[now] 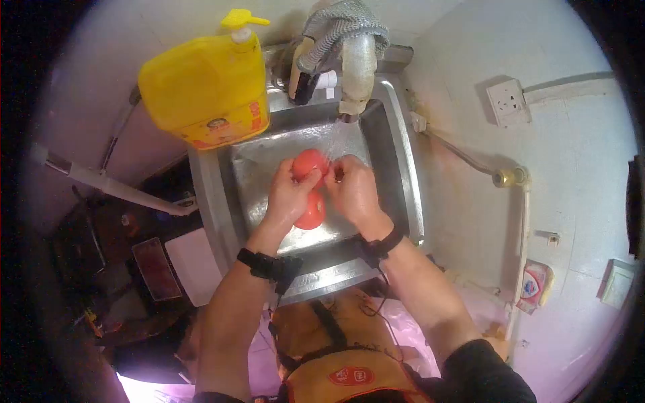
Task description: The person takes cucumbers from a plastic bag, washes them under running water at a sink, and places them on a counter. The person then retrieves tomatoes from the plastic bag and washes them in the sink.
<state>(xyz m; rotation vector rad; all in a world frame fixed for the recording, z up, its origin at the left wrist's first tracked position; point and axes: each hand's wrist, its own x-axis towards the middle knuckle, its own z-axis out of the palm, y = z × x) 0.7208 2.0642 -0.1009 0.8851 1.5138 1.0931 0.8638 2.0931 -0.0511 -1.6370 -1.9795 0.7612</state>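
My left hand (pixel 291 195) is closed around a red tomato (pixel 310 163) over the sink. Just below that hand, a second tomato (pixel 311 211) shows in the metal sink (pixel 269 149), partly covered by my fingers. My right hand (pixel 354 188) is close beside the first tomato, its fingers curled in a pinch. What those fingers hold, if anything, is too small to make out. Above my hands is the faucet (pixel 358 70), and water appears to run down from it toward them.
A big yellow pump jug (pixel 205 94) stands on the sink's back left corner. Grey cloth (pixel 346 27) drapes over the faucet. Along the right wall run a pipe (pixel 525 248) and a socket (pixel 508 103). A white board or box (pixel 193 265) lies left of the sink.
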